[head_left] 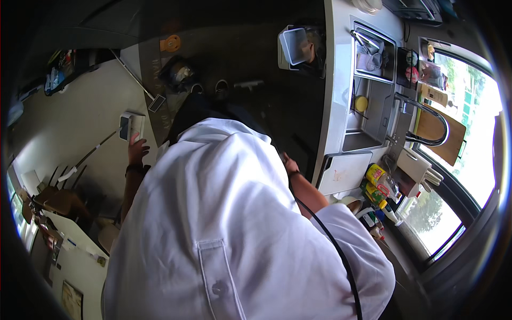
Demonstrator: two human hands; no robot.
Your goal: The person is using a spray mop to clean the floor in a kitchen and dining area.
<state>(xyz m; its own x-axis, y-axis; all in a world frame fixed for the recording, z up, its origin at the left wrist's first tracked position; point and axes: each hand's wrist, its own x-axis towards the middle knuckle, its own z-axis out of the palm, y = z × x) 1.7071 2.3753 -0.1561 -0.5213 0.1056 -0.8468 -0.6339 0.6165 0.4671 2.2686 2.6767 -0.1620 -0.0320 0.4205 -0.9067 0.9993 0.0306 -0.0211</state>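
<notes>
My left hand (138, 149) hangs on the left with its fingers apart. Right beside its fingertips is a white box (137, 125) with a dark panel; whether they touch is unclear. A long-handled tool, perhaps a flat mop (98, 147), reaches from that box down to the left. On the other side, my right hand (291, 164) is low by my hip, its fingers curled and partly behind my white shirt (224, 192). I cannot make out anything in it against the dark floor. A black cable (332, 236) runs down past my right arm.
Along the right, a counter holds a double-bowl steel sink (364, 120), a faucet (434, 120), a white cutting board (346, 172) and several bottles (378, 180). A waste bin (294, 47) stands by the counter's base. A flat-headed mop (157, 103) and a dark bag (179, 74) are ahead left.
</notes>
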